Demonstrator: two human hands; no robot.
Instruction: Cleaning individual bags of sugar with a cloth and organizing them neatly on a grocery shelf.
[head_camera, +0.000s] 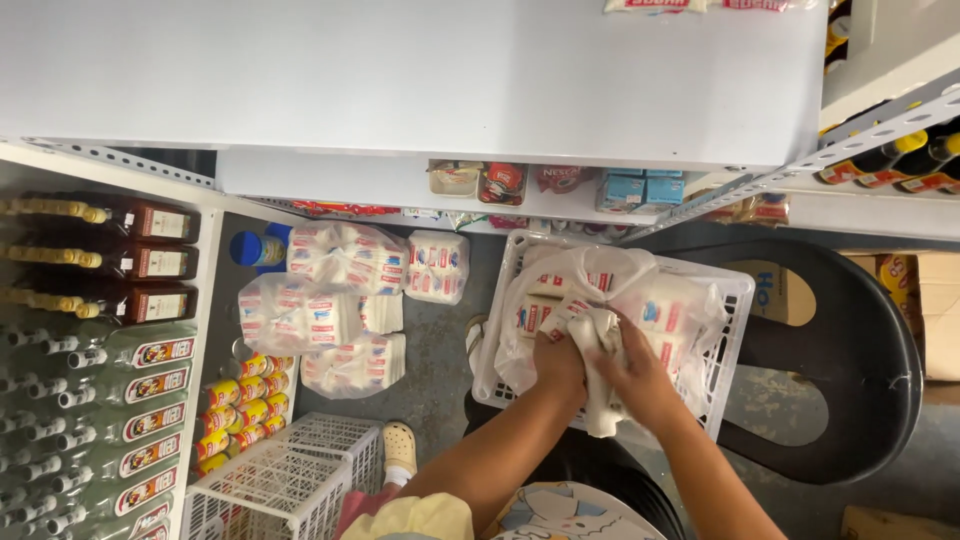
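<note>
My left hand and my right hand meet over a white plastic crate on the floor. Both grip the bunched white neck of a clear plastic bag that lies in the crate. The bag is stuffed with small white packets printed in red and blue. The twisted end of the bag hangs down between my hands.
Several similar bags of white packets lie on the grey floor at left. An empty white crate stands at lower left beside small yellow cans. Bottle shelves line the left side. A black plastic chair stands at right, a grey shelf above.
</note>
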